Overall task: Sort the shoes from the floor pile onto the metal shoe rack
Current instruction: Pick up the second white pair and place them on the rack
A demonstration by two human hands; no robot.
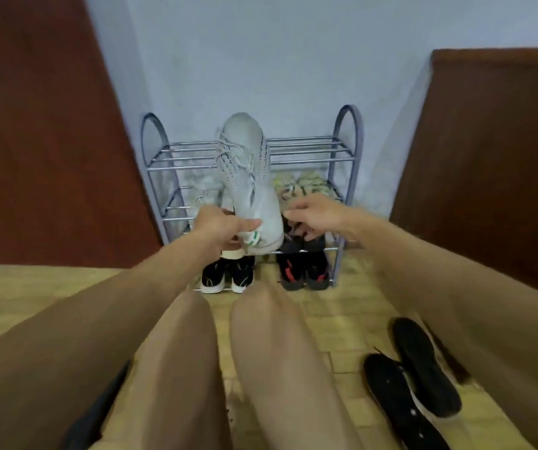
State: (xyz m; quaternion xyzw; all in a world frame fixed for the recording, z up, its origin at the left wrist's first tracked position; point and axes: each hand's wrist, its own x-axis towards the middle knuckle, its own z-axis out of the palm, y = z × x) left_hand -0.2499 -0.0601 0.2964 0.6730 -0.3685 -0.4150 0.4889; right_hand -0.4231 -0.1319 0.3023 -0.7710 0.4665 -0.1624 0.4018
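My left hand [219, 227] grips a light grey sneaker [248, 177] by its heel, holding it up toe-first in front of the metal shoe rack [306, 151]. My right hand [314, 216] hovers just right of the sneaker's heel with fingers spread, over dark shoes on the rack; it holds nothing that I can see. The rack's top shelf is bare. A yellowish knit pair [303, 186] sits on the middle shelf at right. Under the rack stand a black and white pair [227, 277] and a black and red pair [305, 274]. A black pair [413, 371] lies on the floor at right.
The rack stands against a pale blue wall, between a brown door [40, 134] on the left and brown furniture [495, 164] on the right. My bare knees [228, 352] fill the foreground over the yellowish tiled floor.
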